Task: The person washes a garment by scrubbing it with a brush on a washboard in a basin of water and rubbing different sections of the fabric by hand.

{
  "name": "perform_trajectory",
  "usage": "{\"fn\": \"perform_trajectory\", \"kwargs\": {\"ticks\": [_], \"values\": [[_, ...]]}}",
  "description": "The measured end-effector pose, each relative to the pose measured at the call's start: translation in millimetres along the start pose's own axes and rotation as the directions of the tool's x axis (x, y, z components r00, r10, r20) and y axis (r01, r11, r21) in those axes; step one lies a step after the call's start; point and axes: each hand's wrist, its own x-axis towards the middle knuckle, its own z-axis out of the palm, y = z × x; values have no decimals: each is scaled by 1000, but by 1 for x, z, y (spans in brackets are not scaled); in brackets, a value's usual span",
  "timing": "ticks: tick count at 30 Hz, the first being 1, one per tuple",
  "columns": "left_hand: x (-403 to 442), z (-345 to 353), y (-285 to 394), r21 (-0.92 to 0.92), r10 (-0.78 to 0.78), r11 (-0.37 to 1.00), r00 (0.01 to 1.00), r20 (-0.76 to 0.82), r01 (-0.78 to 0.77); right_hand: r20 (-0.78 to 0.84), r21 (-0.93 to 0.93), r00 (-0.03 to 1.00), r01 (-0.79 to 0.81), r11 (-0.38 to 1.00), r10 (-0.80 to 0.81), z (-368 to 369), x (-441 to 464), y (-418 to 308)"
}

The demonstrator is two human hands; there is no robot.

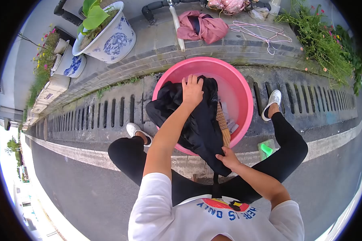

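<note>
A black garment point(203, 132) lies across a pink basin point(248, 96), its lower end hanging over the near rim toward my lap. My left hand point(193, 91) presses on the bunched upper part, fingers curled into the cloth. Near the basin's front rim, my right hand point(228, 158) pinches the garment's edge, close to the end of a wooden washboard point(222, 122). The ribbed board is partly covered by the garment and leans in the basin. Greyish cloth point(231, 125) and cloudy water show to its right.
A clear soap box point(266, 148) with something green sits right of the basin. Behind are a ledge with pink cloth point(203, 27), white hangers point(263, 34) and a blue-and-white flowerpot point(112, 40). A slotted drain point(108, 112) runs along the ground.
</note>
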Motion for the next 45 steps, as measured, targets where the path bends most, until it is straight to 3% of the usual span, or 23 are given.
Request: {"fn": "perform_trajectory", "kwargs": {"ticks": [1, 3, 5, 7, 8, 10, 12, 13, 14, 17, 19, 20, 21, 23, 26, 27, 30, 32, 33, 35, 37, 41, 45], "values": [[-18, 4, 8, -72, 17, 997, 1000, 21, -15, -3, -69, 999, 46, 997, -47, -1, 3, 7], [-47, 10, 12, -122, 43, 992, 997, 72, -34, 46, -456, 996, 91, 886, -78, -4, 7, -3], [-69, 8, 14, -20, -92, 995, 987, 131, 96, 126, -781, 985, 171, 601, -117, -17, -19, -86], [-82, 22, 8, -16, -221, 973, 948, 227, 231, 30, -730, 942, 250, 636, -335, -38, -32, -141], [-85, 29, 7, -72, -246, 958, 922, 298, 278, -84, -697, 863, 306, 648, -498, -55, -40, -168], [-87, 36, 11, -165, -247, 928, 881, 403, 336, -425, -548, 702, 303, 780, -571, -105, -65, -216], [-86, 43, 23, -177, -223, 926, 861, 456, 334, -709, -565, 294, 305, 766, -641, -161, -94, -238], [-86, 48, 29, -185, -207, 928, 862, 462, 322, -738, -590, 111, 373, 716, -666, -198, -102, -232], [-86, 57, 35, -186, -189, 933, 861, 473, 307, -759, -610, 20, 326, 722, -651, -230, -110, -220], [-78, 68, 49, -141, -88, 971, 840, 536, 192, -796, -589, 140, 41, 807, -589, -300, -105, -133], [-73, 74, 49, -97, -37, 989, 820, 572, 112, -792, -569, 380, -177, 803, -478, -297, -85, -52], [-70, 74, 45, -80, -21, 993, 797, 603, 87, -720, -602, 522, -143, 786, -457, -291, -71, 2], [-67, 74, 40, -64, -7, 996, 774, 633, 61, -579, -742, 659, -183, 645, -480, -287, -62, 59], [-64, 90, 26, -8, -23, 999, 758, 652, 37, -570, -618, 773, -177, 766, -281, -249, -55, 81], [-57, 95, 20, -6, -7, 1000, 723, 691, 16, -511, -678, 787, -121, 725, -346, -242, -36, 134], [-54, 92, 21, -10, -1, 1000, 720, 694, 11, -446, -787, 832, -189, 588, -330, -243, -31, 148], [-50, 62, 39, 8, -91, 993, 701, 707, 120, -402, -886, 851, -267, 380, -338, -249, -10, 213], [-67, 42, 52, 12, -87, 995, 801, 592, 99, -466, -817, 845, -297, 495, -261, -246, -12, 208], [-79, 26, 59, -56, 3, 998, 868, 496, 28, -462, -801, 860, -299, 519, -217, -248, -11, 209], [-98, -14, 79, -332, 161, 943, 916, 367, -32, -452, -820, 875, -332, 466, -173, -249, -15, 184], [-127, -34, 90, -464, 229, 884, 919, 323, -57, -455, -866, 876, -394, 307, -159, -241, -22, 154], [-176, -61, 101, -445, 343, 883, 855, 390, -151, -558, -778, 830, -533, 331, 26, -245, -19, 160], [-197, -56, 96, -403, 360, 898, 825, 437, -179, -497, -840, 859, -511, 181, 121, -244, -16, 148]]}}
